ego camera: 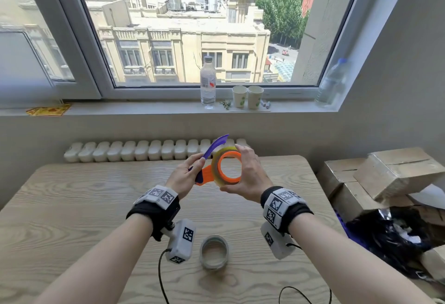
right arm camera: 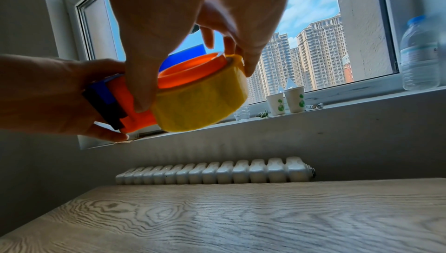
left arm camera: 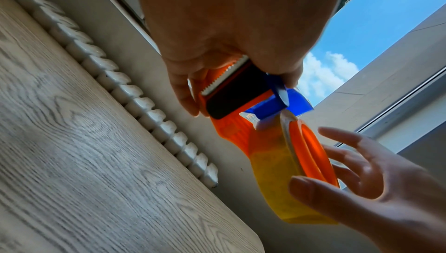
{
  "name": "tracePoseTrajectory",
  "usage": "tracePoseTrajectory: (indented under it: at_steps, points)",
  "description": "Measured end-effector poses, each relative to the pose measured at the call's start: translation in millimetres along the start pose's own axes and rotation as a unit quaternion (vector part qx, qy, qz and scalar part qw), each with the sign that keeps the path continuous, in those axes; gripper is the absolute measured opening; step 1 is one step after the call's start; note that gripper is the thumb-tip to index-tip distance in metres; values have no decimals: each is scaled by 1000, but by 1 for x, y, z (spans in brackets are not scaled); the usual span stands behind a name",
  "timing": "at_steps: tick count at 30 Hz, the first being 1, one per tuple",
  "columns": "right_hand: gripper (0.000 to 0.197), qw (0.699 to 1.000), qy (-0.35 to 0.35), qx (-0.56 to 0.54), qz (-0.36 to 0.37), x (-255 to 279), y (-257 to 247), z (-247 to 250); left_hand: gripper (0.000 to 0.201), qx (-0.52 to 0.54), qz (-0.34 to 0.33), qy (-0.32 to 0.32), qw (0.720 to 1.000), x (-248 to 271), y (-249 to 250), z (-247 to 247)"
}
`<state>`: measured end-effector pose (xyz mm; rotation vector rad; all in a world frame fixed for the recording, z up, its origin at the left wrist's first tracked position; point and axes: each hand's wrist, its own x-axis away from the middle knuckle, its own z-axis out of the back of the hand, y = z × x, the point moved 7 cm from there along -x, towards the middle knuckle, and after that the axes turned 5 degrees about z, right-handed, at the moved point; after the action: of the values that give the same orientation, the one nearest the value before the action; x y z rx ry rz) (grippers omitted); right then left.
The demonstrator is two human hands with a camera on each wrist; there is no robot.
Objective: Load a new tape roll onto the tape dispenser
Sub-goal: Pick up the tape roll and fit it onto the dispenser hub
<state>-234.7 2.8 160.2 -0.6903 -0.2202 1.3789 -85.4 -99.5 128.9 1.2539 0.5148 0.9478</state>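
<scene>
My left hand (ego camera: 186,176) grips the cutter end of the orange tape dispenser (ego camera: 207,174), held in the air above the table; its purple flap (ego camera: 215,146) sticks up. A yellowish tape roll (ego camera: 222,156) sits around the dispenser's orange ring hub (ego camera: 230,167). My right hand (ego camera: 248,173) holds that roll, thumb below and fingers over the top rim. The left wrist view shows the serrated blade (left arm camera: 224,75), the roll (left arm camera: 272,180) and my right hand (left arm camera: 362,180). From the right wrist, the roll (right arm camera: 200,104) shows between thumb and fingers. A second pale roll (ego camera: 213,252) lies flat on the table.
The wooden table (ego camera: 72,207) stands against a radiator (ego camera: 144,150). Cardboard boxes (ego camera: 385,173) and a black bag (ego camera: 395,238) crowd the right side. On the window sill stand a water bottle (ego camera: 207,82), two paper cups (ego camera: 248,96) and another bottle (ego camera: 333,84).
</scene>
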Motion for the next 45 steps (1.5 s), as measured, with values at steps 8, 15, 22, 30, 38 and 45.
tracePoseTrajectory:
  at_steps: [8,15,22,30,38,45]
  points:
    - [105,998,-25,-53,-30,-7,4,11,20,35,1,-20,999,9,11,-7]
    - [54,993,-82,68,-59,-26,17,23,29,-53,-6,-48,997,2,13,-9]
    - [33,990,-79,91,-67,-27,16,29,19,-61,-9,-66,996,-8,27,-9]
    - [28,994,-33,13,-105,-30,22,29,54,93,69,34,993,-18,23,17]
    - [19,937,-3,-284,-201,-35,23,16,53,230,165,-75,956,-10,12,-9]
    - [33,881,-25,-409,-236,-38,11,2,31,379,143,-165,900,-5,43,-20]
